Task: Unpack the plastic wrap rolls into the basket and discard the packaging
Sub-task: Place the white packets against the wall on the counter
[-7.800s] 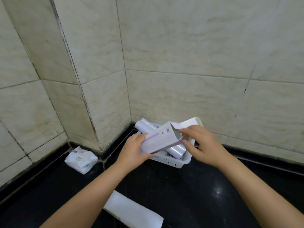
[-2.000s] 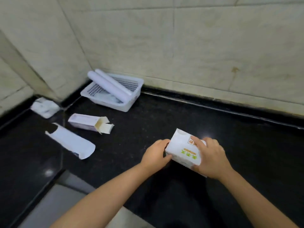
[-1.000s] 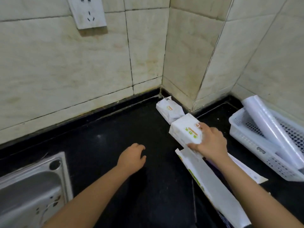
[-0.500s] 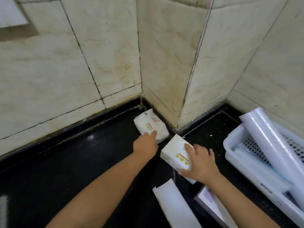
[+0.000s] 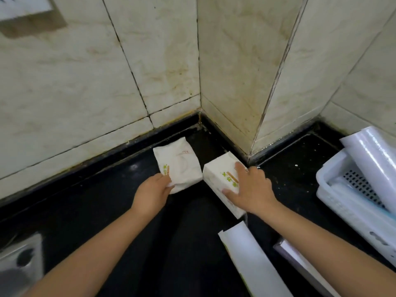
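Note:
Two white tissue packs lie on the black counter by the wall corner. My left hand (image 5: 153, 190) pinches the near edge of the left tissue pack (image 5: 179, 166). My right hand (image 5: 251, 188) lies flat on top of the right tissue pack (image 5: 220, 177), fingers spread over it. At the right edge stands the white basket (image 5: 347, 213) with plastic wrap rolls (image 5: 379, 159) sticking out of it. An empty white box (image 5: 255, 262) lies flat in front of me, with a second empty box (image 5: 300, 260) beside it.
Tiled walls meet in a protruding corner (image 5: 250, 146) just behind the packs. A steel sink's corner (image 5: 19, 260) shows at lower left. A wall socket (image 5: 23, 7) sits at upper left.
My left hand has closed on the left tissue pack's near edge and drawn it slightly nearer. My right hand has slid its pack up against the wall corner, beside the other.

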`<state>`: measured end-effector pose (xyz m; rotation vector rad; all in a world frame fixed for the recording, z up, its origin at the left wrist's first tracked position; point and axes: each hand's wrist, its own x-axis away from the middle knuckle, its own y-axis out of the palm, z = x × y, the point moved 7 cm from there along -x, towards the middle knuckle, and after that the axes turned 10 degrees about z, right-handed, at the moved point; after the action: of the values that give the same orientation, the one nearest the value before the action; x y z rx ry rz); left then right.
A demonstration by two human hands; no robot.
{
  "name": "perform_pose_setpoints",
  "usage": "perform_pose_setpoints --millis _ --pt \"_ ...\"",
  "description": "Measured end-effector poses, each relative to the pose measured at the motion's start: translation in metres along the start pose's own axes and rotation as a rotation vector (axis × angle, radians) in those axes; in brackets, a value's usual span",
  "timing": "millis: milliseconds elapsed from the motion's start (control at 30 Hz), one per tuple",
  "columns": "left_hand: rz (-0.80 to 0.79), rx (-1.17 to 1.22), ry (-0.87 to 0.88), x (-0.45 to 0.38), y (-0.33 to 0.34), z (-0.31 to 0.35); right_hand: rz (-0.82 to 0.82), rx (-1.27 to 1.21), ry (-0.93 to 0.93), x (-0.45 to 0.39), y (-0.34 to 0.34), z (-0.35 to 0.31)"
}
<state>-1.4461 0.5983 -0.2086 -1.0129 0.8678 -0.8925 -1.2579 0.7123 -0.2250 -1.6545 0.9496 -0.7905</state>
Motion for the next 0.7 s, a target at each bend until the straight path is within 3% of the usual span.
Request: perform_pose_setpoints --millis 100,300,367,467,600,700 --pt "0.041 -0.037 0.044 0.016 -0.01 -0.004 0.033 0.078 -0.055 -0.034 0.005 -0.042" --pt "-0.118 -0.014 0.092 0.018 0.031 0.01 0.034 0.091 -0.014 -0.083 0.027 -0.057" --pt "-0.142 -0.006 0.116 0.012 0.046 0.017 0.008 0.091 -0.051 -0.082 0.038 -0.057" --pt "-0.163 -0.077 0.016 -0.001 0.066 0.008 0.052 0.036 -0.071 -0.076 0.034 -0.048" --pt "-0.277 -0.171 0.125 -0.011 0.077 0.012 -0.054 0.106 -0.15 -0.053 0.025 -0.032" --pt "-0.338 -0.172 0.139 -0.014 0.069 0.014 -0.042 0.023 -0.202 -0.018 0.01 -0.022"
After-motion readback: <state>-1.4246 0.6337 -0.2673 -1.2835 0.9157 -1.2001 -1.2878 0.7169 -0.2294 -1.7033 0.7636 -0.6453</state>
